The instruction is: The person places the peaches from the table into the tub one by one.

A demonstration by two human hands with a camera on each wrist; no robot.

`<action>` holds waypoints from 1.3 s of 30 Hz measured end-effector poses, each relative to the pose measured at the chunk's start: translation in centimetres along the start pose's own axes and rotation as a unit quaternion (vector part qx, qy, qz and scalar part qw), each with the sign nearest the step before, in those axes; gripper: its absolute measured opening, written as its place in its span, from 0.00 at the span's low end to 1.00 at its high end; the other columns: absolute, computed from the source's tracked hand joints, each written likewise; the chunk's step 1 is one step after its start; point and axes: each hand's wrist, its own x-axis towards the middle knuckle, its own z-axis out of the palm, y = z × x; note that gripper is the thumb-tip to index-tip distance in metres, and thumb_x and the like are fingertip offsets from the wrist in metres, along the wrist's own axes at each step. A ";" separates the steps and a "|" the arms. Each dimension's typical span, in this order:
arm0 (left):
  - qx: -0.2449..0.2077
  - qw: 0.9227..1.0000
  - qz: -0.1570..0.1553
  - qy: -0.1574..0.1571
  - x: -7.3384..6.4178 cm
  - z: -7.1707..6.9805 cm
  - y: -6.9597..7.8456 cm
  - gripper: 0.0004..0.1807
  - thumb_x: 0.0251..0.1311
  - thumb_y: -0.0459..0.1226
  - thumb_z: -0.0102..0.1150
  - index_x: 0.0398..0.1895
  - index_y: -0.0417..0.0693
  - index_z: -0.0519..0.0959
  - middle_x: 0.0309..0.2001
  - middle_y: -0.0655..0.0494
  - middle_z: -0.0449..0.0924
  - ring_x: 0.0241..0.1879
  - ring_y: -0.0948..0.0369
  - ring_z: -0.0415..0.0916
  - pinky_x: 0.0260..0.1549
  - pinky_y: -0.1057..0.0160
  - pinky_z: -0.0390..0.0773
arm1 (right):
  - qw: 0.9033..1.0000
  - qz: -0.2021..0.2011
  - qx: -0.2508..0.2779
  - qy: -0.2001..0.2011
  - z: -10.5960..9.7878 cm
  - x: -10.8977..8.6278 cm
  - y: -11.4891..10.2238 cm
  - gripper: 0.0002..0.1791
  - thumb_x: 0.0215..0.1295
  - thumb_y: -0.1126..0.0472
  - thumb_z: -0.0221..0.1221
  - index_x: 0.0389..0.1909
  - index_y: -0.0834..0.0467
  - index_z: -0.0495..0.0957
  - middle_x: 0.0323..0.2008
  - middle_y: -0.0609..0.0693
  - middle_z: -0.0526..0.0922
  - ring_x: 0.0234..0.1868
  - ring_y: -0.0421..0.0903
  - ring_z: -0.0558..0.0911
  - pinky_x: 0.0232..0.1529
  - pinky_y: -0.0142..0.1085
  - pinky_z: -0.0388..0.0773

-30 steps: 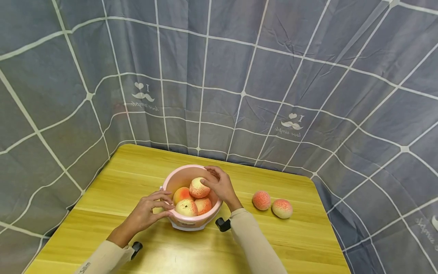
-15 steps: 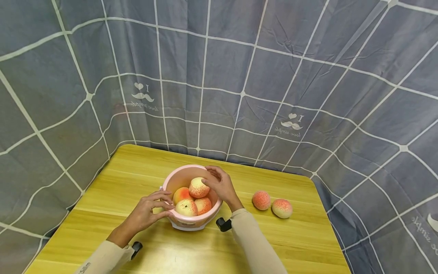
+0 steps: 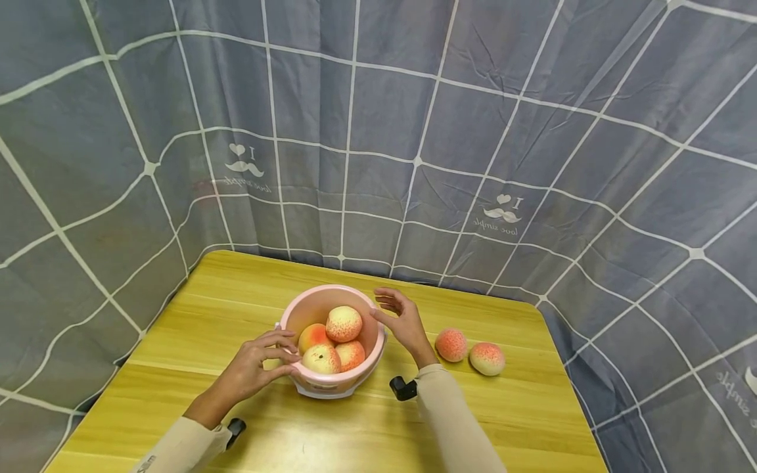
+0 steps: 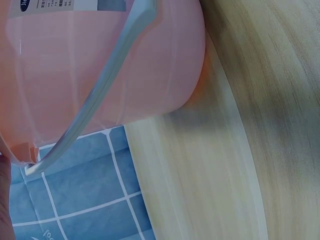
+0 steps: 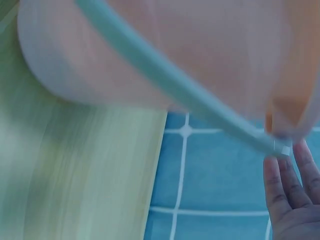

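A pink bucket (image 3: 309, 300) stands on the table with several peaches (image 3: 344, 324) inside. My left hand (image 3: 257, 364) holds its left rim, fingers over the edge and thumb lower on the near side. Only a sliver of that hand (image 4: 5, 202) shows in the left wrist view, beside the bucket wall (image 4: 100, 60) and its pale handle (image 4: 95, 100). Off the bucket's right rim, my right hand (image 3: 405, 322) holds nothing. In the right wrist view, the fingers of this hand (image 5: 295, 200) are extended close to the rim and the handle (image 5: 175, 85).
Two more peaches, one redder (image 3: 451, 345) and one paler below (image 3: 487, 359), lie on the wooden table (image 3: 236, 289) to the right of my right hand. A grey checked curtain (image 3: 378, 171) hangs behind the table and along its sides.
My right hand has left the bucket's right rim and moved right, its fingers parting from it. My left hand, the bucket and the peaches stay in place.
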 end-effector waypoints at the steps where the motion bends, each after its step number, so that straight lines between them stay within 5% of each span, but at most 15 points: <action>1: 0.000 1.000 0.001 0.000 0.0 0.0 0.0 0.16 0.30 0.27 0.77 0.28 0.48 0.87 0.38 0.58 0.82 0.49 0.46 0.78 0.67 0.78 0.57 | 1.000 0.001 -0.001 0.002 -0.3 -0.1 0.1 0.24 0.62 0.73 0.61 0.59 0.74 0.69 0.58 0.73 0.70 0.60 0.69 0.70 0.67 0.58 0.65; 14: -0.001 1.000 0.002 -0.002 -0.1 0.0 -0.2 0.16 0.30 0.28 0.77 0.28 0.50 0.87 0.37 0.57 0.82 0.49 0.43 0.77 0.68 0.77 0.57 | 0.998 -0.007 -0.013 0.059 -3.5 -1.4 1.2 0.24 0.61 0.71 0.63 0.58 0.71 0.71 0.56 0.70 0.73 0.59 0.70 0.70 0.64 0.61 0.67; 39: 0.002 1.000 0.001 0.001 0.0 0.0 0.0 0.16 0.30 0.27 0.77 0.28 0.49 0.87 0.39 0.58 0.82 0.48 0.41 0.77 0.67 0.77 0.58 | 0.990 0.045 -0.026 0.131 -7.1 -3.7 3.1 0.26 0.58 0.72 0.65 0.58 0.69 0.71 0.58 0.67 0.73 0.61 0.65 0.70 0.67 0.57 0.65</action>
